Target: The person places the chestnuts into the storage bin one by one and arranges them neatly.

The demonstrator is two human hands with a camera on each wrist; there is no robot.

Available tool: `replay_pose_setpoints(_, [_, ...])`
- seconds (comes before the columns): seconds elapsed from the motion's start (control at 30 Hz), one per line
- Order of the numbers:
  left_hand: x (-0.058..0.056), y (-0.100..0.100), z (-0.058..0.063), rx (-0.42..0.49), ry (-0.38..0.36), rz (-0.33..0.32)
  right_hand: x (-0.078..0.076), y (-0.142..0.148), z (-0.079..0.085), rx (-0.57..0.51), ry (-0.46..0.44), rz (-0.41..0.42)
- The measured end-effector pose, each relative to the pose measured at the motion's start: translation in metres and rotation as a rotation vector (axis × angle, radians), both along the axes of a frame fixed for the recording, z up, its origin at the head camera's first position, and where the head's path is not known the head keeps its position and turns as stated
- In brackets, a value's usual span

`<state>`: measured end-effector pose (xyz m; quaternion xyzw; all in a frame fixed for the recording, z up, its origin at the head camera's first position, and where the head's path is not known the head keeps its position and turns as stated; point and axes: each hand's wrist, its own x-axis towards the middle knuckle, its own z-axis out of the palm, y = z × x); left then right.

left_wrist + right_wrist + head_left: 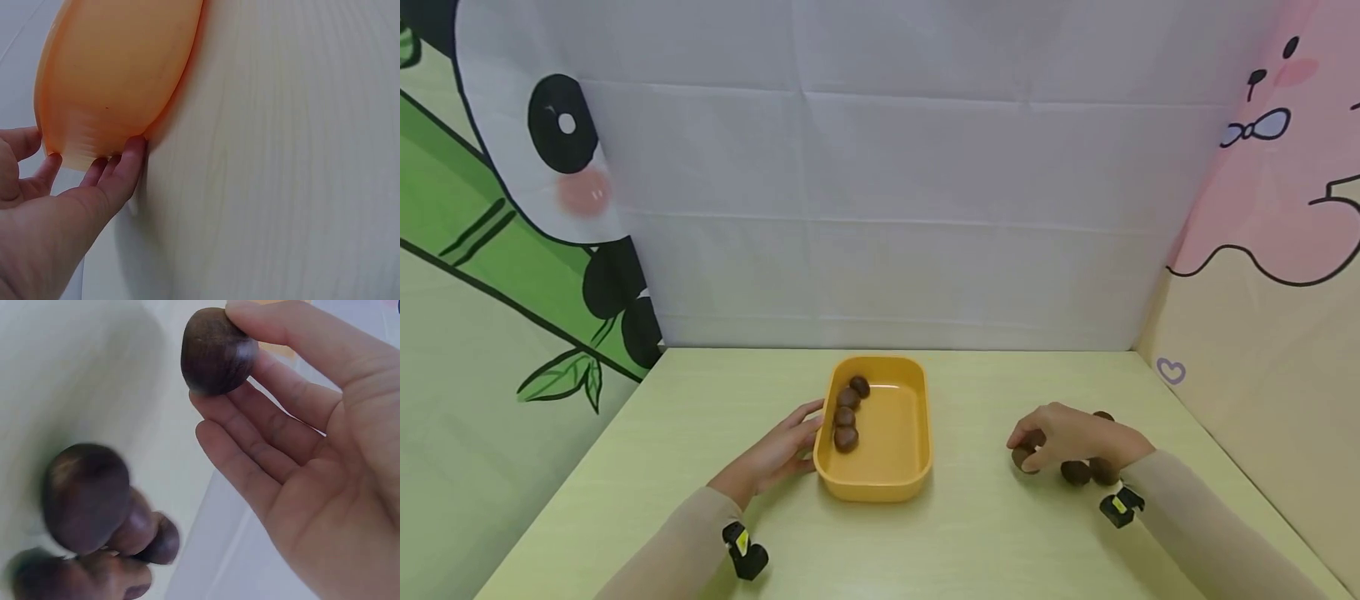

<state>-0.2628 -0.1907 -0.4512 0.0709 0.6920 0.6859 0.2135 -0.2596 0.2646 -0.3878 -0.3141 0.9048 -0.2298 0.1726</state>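
A yellow rectangular tray (pixel 891 433) stands on the table with several brown chestnuts (pixel 846 439) lined up along its left side. The fingertips of my left hand (pixel 778 457) touch the tray's left outer wall, fingers fairly straight; the left wrist view shows them against the wall (pixel 112 81), low near the table. To the right of the tray, my right hand (pixel 1067 437) pinches a chestnut (pixel 215 353) between thumb and fingers, close over the table. Several loose chestnuts (pixel 87 497) lie under and beside this hand, partly hidden by it in the head view.
The pale wooden table (pixel 970 542) ends at a white sheet (pixel 895 208) behind. Printed cloth walls (pixel 1262 350) rise on both sides. A small black camera (pixel 745 550) sits on the left wrist, another (pixel 1122 506) on the right.
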Motion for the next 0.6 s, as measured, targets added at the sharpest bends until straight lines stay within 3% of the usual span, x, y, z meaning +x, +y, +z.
replay_pose_setpoints(0.27, [0.001, -0.001, 0.0, -0.009, 0.004, 0.0, -0.005, -0.025, 0.017, -0.068, 0.039, 0.06])
replay_pose_setpoints(0.6, [0.001, 0.0, 0.001, -0.015, 0.008, 0.0, -0.014, -0.079, 0.028, -0.3, 0.091, 0.173])
